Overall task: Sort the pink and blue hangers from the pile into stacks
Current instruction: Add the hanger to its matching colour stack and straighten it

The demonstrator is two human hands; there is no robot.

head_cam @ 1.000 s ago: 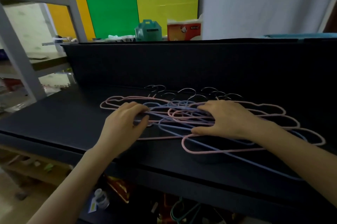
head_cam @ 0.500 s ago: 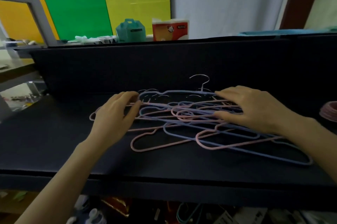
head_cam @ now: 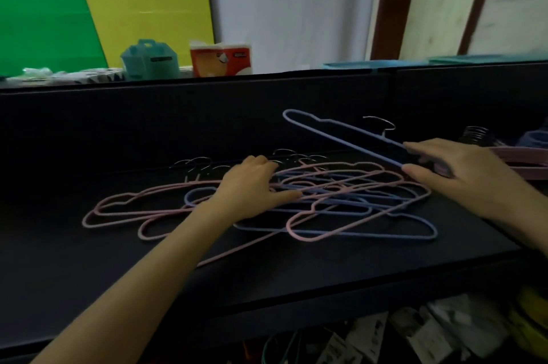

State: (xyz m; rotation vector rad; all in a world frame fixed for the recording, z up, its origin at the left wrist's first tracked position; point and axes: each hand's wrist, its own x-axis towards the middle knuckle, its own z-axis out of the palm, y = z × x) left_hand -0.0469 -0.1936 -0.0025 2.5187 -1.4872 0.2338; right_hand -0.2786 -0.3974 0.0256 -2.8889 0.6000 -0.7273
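Right hand (head_cam: 462, 169) seemingly pinches blue hanger (head_cam: 341, 142) above pile (head_cam: 332, 196).

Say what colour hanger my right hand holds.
Blue; the raised hanger shows best in the head view.

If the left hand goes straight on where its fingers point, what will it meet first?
Likely the metal hooks of the piled hangers, just past the left hand, though depth is unclear.

Hanger pile (head_cam: 341, 203) centre, apparently pink stack (head_cam: 522, 160) right
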